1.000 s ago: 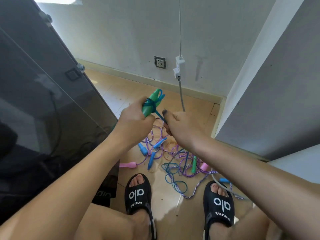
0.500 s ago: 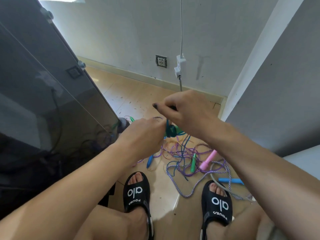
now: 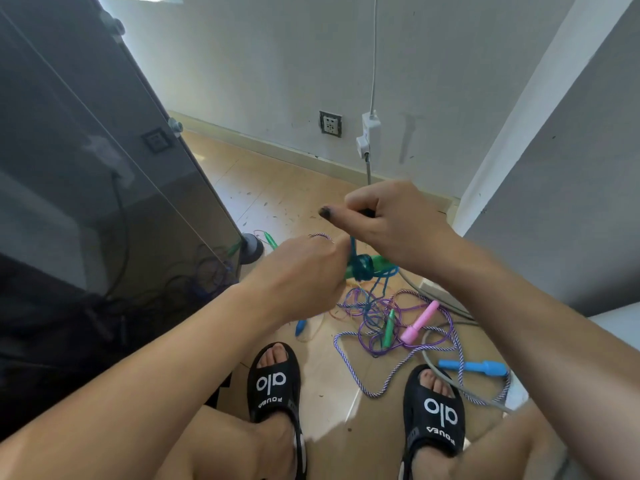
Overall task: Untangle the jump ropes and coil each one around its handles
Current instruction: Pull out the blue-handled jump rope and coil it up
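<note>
Head view: left hand (image 3: 304, 271) grips green handles (image 3: 363, 268), right hand (image 3: 384, 220) pinches the teal rope (image 3: 352, 245) above them; trailing rope could snag the floor tangle (image 3: 377, 317), loosening the coil.

— Both arms out front, hands meeting at centre. The left hand (image 3: 304, 271)?
— Curled tight, knuckles up, gripping.
— The right hand (image 3: 388, 220)?
— Just above it, fingers bent in a pinch, thumb pointing left.

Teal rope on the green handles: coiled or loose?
Partly coiled: teal rope wraps the green handles, its tail hanging into the floor tangle.
</note>
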Tool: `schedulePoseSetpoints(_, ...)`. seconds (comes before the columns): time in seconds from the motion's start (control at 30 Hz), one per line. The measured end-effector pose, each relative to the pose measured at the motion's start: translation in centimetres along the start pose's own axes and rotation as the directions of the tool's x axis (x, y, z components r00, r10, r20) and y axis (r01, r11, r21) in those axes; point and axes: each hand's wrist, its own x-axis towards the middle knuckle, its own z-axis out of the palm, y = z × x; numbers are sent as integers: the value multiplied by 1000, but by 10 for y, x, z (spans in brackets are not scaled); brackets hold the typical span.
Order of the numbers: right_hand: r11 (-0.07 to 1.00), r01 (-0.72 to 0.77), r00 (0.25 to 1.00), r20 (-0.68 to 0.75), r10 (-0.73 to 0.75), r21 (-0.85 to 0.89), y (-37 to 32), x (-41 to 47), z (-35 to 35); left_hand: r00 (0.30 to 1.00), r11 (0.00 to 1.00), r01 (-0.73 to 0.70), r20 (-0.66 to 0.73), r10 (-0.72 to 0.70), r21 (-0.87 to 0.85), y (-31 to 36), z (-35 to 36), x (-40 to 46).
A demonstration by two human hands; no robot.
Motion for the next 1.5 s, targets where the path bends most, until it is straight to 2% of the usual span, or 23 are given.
schedulePoseSetpoints(0.1, 986, -106, 988, 124, 90, 126, 4, 7, -5, 996, 998, 9, -84, -15, -63, 8, -13, -5)
schedulePoseSetpoints(0.2, 892, -247, 932, 345, 112, 378, -1, 11, -16, 981, 973, 6, -185, -50, -229, 12, -27, -20)
schedulePoseSetpoints(0.3, 803, -359, 910, 369, 188, 476, 3, 16, -8, 965, 909, 2, -238, -111, -416, 16, -38, -32)
schedulePoseSetpoints(0.37, 812, -403, 892, 381, 244, 422, 16, 16, 6, 951, 895, 15, -270, -150, -446, 14, -41, -32)
schedulePoseSetpoints(0.47, 831, -470, 860, 368, 354, 299, 24, 7, 15, 921, 873, 107, -284, -267, -475, 9, -40, -29)
schedulePoseSetpoints(0.6, 832, -486, 870, 243, 430, 266, 9, 6, 15, 902, 763, 173, -211, -376, -622, 4, -36, -22)
schedulePoseSetpoints(0.67, 850, -462, 876, 279, 393, 253, 3, 3, 24, 901, 726, 161, -200, -385, -669, 2, -33, -15)
schedulePoseSetpoints(0.73, 833, -484, 872, 233, 431, 269, 7, 2, 31, 893, 691, 169, -187, -409, -703, -5, -30, -7)
schedulePoseSetpoints(0.8, 867, -467, 881, 166, 442, 171, 13, -1, 30, 869, 610, 211, -140, -475, -764, -22, -26, 0)
schedulePoseSetpoints(0.87, 915, -394, 913, 148, 380, 82, 7, -9, 32, 822, 549, 286, -94, -562, -785, -45, -19, 3)
schedulePoseSetpoints(0.93, 937, -350, 923, 174, 342, 15, -4, -19, 36, 794, 613, 416, -59, -605, -672, -62, -7, 6)
schedulePoseSetpoints(1.03, 983, -137, 984, 99, 149, -122, -20, -25, 38, 850, 752, 493, 56, -524, -437, -61, 8, 10)
schedulePoseSetpoints(1.13, 992, 4, 1000, -22, -6, -124, -17, -15, 25, 932, 900, 361, 77, -353, -243, -41, 11, 11)
schedulePoseSetpoints(1.2, 967, 61, 997, -34, -72, -247, -12, -9, 18, 966, 961, 253, 78, -246, -109, -27, 9, 9)
schedulePoseSetpoints(1.27, 933, 106, 993, -12, -117, -343, -10, -5, 14, 985, 990, 138, 113, -132, -43, -13, 8, 6)
schedulePoseSetpoints(1.37, 956, 41, 999, 44, -29, -291, 1, 2, 6, 998, 996, 28, 60, -23, -86, 4, 5, 0)
schedulePoseSetpoints(1.5, 982, -182, 965, 199, 170, 46, 18, 7, -2, 999, 932, 22, -37, -38, -362, 4, -5, -3)
